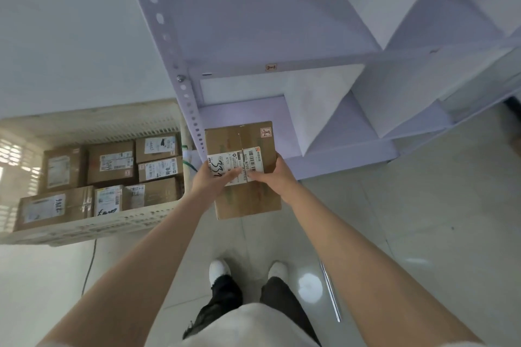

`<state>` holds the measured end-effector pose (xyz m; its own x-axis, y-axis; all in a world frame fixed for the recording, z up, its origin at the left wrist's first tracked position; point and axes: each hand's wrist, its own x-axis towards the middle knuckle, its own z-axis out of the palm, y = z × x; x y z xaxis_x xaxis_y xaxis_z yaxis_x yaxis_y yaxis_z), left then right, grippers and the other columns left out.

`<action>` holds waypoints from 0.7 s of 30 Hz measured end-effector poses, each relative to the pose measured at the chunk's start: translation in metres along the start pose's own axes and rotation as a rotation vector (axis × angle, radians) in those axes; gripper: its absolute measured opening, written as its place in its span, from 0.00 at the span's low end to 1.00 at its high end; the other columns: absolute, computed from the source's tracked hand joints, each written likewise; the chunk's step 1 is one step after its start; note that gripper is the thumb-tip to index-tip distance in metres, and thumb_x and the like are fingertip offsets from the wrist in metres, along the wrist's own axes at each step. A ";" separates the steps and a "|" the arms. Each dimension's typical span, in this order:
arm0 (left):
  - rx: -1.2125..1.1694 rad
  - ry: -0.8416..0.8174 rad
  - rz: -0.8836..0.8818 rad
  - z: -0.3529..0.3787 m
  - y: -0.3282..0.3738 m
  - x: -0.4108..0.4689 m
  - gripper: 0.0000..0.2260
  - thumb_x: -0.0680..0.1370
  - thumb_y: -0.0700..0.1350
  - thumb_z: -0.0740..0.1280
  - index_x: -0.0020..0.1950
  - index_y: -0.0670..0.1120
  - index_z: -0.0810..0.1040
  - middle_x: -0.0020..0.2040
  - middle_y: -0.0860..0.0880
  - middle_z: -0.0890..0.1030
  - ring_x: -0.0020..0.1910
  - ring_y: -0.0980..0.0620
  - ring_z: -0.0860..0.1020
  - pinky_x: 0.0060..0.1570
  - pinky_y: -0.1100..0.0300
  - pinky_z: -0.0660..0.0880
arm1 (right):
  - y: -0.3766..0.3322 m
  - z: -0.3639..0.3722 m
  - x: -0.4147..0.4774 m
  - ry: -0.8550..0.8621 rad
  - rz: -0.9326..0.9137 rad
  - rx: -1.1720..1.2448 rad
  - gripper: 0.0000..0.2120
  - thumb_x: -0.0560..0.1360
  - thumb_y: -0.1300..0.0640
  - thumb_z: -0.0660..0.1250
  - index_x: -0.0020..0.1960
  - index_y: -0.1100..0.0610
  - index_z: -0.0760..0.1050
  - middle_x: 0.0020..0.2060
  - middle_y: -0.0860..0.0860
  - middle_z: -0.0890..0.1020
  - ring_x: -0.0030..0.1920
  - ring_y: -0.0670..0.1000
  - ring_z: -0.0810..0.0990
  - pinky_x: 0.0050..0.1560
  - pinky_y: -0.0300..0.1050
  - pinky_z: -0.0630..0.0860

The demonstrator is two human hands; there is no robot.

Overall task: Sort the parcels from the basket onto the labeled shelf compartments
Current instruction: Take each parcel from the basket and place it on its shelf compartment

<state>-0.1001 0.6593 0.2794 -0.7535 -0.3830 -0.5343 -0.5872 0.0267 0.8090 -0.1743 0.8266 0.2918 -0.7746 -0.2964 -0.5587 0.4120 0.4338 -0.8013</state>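
Grasping one box [248, 205] with the fingers of left hand [210, 180] and right hand [275, 175] before the shelf [253, 22], the person looks barely started, the basket [84, 229] beside it nearly full.

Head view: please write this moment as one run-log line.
box: held by left hand and right hand, near shelf, not yet placed | basket: holds parcels

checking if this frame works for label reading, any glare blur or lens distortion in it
Head view: the label on the held parcel is fairly sharp, its printed code readable; labels in the basket are softer. Head view: a glare patch sits on the floor tiles, and backlight washes out the basket's left wall. Head view: the wide lens bows the shelf upright.
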 end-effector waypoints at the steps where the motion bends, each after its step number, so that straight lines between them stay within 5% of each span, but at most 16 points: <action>1: -0.002 0.014 0.002 0.004 0.004 0.005 0.29 0.64 0.58 0.79 0.61 0.51 0.77 0.52 0.55 0.83 0.52 0.54 0.81 0.55 0.54 0.79 | -0.002 -0.005 0.004 0.003 -0.010 0.000 0.46 0.64 0.52 0.81 0.74 0.53 0.60 0.65 0.49 0.77 0.67 0.52 0.74 0.69 0.55 0.71; 5: -0.015 0.063 0.032 0.024 0.018 0.027 0.35 0.58 0.63 0.79 0.60 0.51 0.75 0.52 0.55 0.83 0.51 0.55 0.81 0.55 0.52 0.79 | -0.001 -0.027 0.032 -0.022 -0.045 -0.023 0.51 0.63 0.52 0.81 0.77 0.51 0.54 0.66 0.49 0.75 0.67 0.52 0.73 0.69 0.55 0.71; 9: -0.046 0.175 0.096 0.052 0.011 0.060 0.32 0.64 0.55 0.80 0.63 0.48 0.72 0.55 0.52 0.82 0.53 0.53 0.80 0.53 0.54 0.78 | 0.007 -0.042 0.076 -0.044 -0.148 -0.087 0.48 0.65 0.55 0.81 0.76 0.51 0.56 0.66 0.48 0.76 0.66 0.50 0.74 0.66 0.47 0.72; 13: -0.088 0.235 0.227 0.066 -0.009 0.104 0.34 0.62 0.57 0.80 0.63 0.49 0.72 0.54 0.54 0.82 0.51 0.55 0.81 0.41 0.66 0.75 | 0.029 -0.038 0.125 0.002 -0.280 -0.080 0.48 0.65 0.53 0.80 0.76 0.50 0.57 0.66 0.47 0.76 0.66 0.50 0.74 0.67 0.50 0.72; 21: -0.150 0.301 0.475 0.066 -0.063 0.183 0.31 0.66 0.50 0.79 0.65 0.47 0.70 0.54 0.54 0.82 0.51 0.59 0.81 0.42 0.69 0.77 | 0.078 0.002 0.208 0.062 -0.521 0.002 0.44 0.65 0.53 0.80 0.75 0.50 0.60 0.65 0.46 0.76 0.64 0.48 0.75 0.63 0.45 0.74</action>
<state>-0.2209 0.6487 0.1144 -0.7939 -0.6073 -0.0283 -0.1403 0.1377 0.9805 -0.3028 0.7971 0.1129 -0.9039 -0.4217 -0.0720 -0.0348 0.2401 -0.9701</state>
